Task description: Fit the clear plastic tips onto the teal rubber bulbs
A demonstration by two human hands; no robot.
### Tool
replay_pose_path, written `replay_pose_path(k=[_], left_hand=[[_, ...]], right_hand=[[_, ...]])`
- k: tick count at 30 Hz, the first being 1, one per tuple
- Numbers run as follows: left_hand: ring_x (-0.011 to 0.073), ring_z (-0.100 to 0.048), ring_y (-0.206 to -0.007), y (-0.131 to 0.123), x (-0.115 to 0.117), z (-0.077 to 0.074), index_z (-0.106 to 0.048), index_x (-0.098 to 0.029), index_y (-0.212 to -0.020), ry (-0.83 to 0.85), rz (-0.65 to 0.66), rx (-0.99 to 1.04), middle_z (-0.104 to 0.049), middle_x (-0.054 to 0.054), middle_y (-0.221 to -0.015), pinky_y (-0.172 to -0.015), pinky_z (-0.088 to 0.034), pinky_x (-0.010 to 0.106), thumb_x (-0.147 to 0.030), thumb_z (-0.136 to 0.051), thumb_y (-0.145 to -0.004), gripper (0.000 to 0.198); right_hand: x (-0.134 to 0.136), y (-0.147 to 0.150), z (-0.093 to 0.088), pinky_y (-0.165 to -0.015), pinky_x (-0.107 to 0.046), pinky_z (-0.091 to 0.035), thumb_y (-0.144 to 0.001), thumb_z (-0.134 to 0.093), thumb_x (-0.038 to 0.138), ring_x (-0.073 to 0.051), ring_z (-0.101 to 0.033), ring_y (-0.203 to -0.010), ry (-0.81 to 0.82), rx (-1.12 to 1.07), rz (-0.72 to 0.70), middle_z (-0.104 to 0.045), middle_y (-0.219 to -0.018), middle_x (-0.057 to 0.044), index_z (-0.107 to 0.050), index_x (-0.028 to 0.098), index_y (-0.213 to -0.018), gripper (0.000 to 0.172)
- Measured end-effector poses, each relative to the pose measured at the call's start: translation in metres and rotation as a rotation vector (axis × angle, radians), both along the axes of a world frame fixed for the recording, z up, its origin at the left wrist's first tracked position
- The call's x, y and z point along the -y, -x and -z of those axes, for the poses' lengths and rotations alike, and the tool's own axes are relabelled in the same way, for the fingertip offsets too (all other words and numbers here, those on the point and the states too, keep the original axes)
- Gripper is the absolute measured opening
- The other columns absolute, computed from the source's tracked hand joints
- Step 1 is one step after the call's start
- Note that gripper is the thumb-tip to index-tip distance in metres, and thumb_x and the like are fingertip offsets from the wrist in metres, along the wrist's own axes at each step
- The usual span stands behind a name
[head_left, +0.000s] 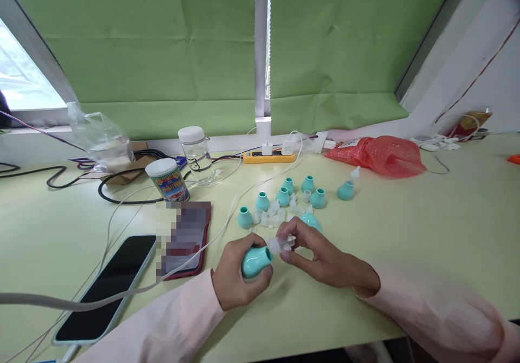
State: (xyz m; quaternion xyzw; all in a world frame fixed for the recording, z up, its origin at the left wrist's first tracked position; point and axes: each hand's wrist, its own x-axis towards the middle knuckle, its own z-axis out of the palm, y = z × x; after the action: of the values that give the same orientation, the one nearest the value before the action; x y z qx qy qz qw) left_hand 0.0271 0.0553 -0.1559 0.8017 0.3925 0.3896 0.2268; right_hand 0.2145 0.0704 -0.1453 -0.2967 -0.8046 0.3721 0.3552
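My left hand [238,279] is wrapped round a teal squeeze bulb [255,261], its open neck turned to the right. Pinched in the fingers of my right hand [314,252] is a translucent plastic nozzle piece [280,242], close by the bulb's mouth; whether the two touch I cannot tell. Just beyond my hands lie several loose clear plastic parts [273,216]. Around them stand several more teal bulbs [262,201] with open necks, and one bulb [311,222] is partly hidden behind my right hand. Farther right, another bulb [345,190] has a clear tip fitted on it.
To the left lie a black-screened phone [108,290] and a red-cased phone [190,238], with a white cable [162,280] crossing over. Behind stand a snack canister [168,180], a clear jar [196,154] and a yellow power strip [268,158]. A red plastic bag [377,156] rests back right.
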Motion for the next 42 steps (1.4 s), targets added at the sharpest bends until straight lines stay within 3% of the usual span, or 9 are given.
replay_pose_path(k=[3, 7, 12, 15, 18, 25, 33, 38, 42], left_hand=[[0.0089, -0.040, -0.044, -0.001, 0.000, 0.004, -0.051, -0.016, -0.074, 0.026, -0.023, -0.016, -0.049, -0.002, -0.054, -0.045, -0.033, 0.020, -0.024, -0.052, -0.065, 0.012], [0.0086, -0.039, -0.045, -0.001, -0.003, 0.004, -0.056, -0.014, -0.070, 0.093, 0.092, -0.060, -0.048, -0.001, -0.053, -0.045, -0.031, 0.020, -0.025, -0.051, -0.068, 0.012], [0.0068, -0.034, -0.046, 0.002, -0.011, 0.005, -0.057, -0.011, -0.066, 0.324, 0.218, -0.082, -0.042, -0.003, -0.052, -0.042, -0.027, 0.019, -0.032, -0.053, -0.069, 0.022], [0.0062, -0.032, -0.046, 0.002, -0.014, 0.008, -0.058, -0.010, -0.067, 0.439, 0.253, -0.071, -0.040, -0.004, -0.052, -0.042, -0.026, 0.018, -0.035, -0.054, -0.068, 0.026], [0.0062, -0.032, -0.046, 0.002, -0.015, 0.011, -0.059, -0.009, -0.066, 0.443, 0.241, -0.089, -0.041, -0.003, -0.051, -0.041, -0.026, 0.019, -0.036, -0.056, -0.067, 0.027], [0.0082, -0.040, -0.048, -0.001, -0.012, 0.012, -0.060, -0.011, -0.064, 0.224, 0.150, -0.185, -0.051, 0.000, -0.054, -0.045, -0.030, 0.020, -0.035, -0.059, -0.065, 0.024], [0.0109, -0.048, -0.048, -0.002, -0.010, 0.011, -0.060, -0.012, -0.065, 0.039, 0.071, -0.237, -0.057, 0.003, -0.054, -0.046, -0.035, 0.021, -0.032, -0.059, -0.065, 0.020], [0.0118, -0.054, -0.051, -0.003, -0.009, 0.015, -0.059, -0.014, -0.070, -0.071, 0.063, -0.225, -0.060, 0.004, -0.058, -0.048, -0.040, 0.020, -0.023, -0.054, -0.067, 0.010], [0.0129, -0.058, -0.055, -0.002, -0.007, 0.018, -0.057, -0.016, -0.077, -0.157, 0.019, -0.203, -0.063, 0.003, -0.064, -0.051, -0.043, 0.021, -0.021, -0.053, -0.068, 0.011]], right_hand=[[-0.007, 0.000, 0.006, -0.056, -0.023, -0.047, -0.069, -0.060, 0.024, -0.010, -0.053, -0.063, -0.040, -0.056, -0.032, -0.057, -0.077, -0.002, -0.054, 0.018, -0.084, 0.018], [-0.018, -0.005, 0.012, -0.046, -0.021, -0.046, -0.061, -0.067, 0.024, -0.009, -0.054, -0.050, -0.108, -0.095, -0.129, -0.063, -0.070, -0.002, -0.060, 0.016, -0.076, 0.018], [-0.022, -0.010, 0.009, -0.050, -0.021, -0.043, -0.074, -0.055, 0.020, -0.009, -0.055, -0.056, -0.448, 0.101, -0.294, -0.063, -0.069, -0.004, -0.059, 0.014, -0.082, 0.010], [-0.018, -0.009, 0.006, -0.053, -0.022, -0.043, -0.079, -0.046, 0.014, -0.011, -0.056, -0.063, -0.629, 0.198, -0.273, -0.062, -0.069, -0.006, -0.056, 0.013, -0.082, 0.010], [-0.013, -0.009, 0.007, -0.054, -0.022, -0.043, -0.079, -0.044, 0.013, -0.011, -0.057, -0.062, -0.648, 0.252, -0.242, -0.061, -0.065, -0.005, -0.054, 0.013, -0.083, 0.011], [-0.012, -0.006, 0.017, -0.043, -0.018, -0.042, -0.070, -0.055, 0.021, -0.007, -0.052, -0.044, -0.268, 0.135, -0.159, -0.056, -0.051, 0.002, -0.056, 0.014, -0.078, 0.011], [-0.008, 0.004, 0.015, -0.034, -0.014, -0.039, -0.057, -0.068, 0.024, -0.008, -0.054, -0.037, 0.568, -0.051, -0.143, -0.057, -0.051, 0.003, -0.051, 0.013, -0.071, 0.024], [-0.009, 0.011, 0.016, -0.032, -0.017, -0.042, -0.056, -0.068, 0.032, -0.009, -0.052, -0.034, 0.844, -0.142, -0.149, -0.061, -0.055, 0.000, -0.050, 0.012, -0.069, 0.029], [-0.012, 0.013, 0.020, -0.030, -0.015, -0.040, -0.059, -0.067, 0.029, -0.008, -0.051, -0.033, 0.932, -0.208, -0.130, -0.063, -0.056, -0.002, -0.049, 0.012, -0.066, 0.026]])
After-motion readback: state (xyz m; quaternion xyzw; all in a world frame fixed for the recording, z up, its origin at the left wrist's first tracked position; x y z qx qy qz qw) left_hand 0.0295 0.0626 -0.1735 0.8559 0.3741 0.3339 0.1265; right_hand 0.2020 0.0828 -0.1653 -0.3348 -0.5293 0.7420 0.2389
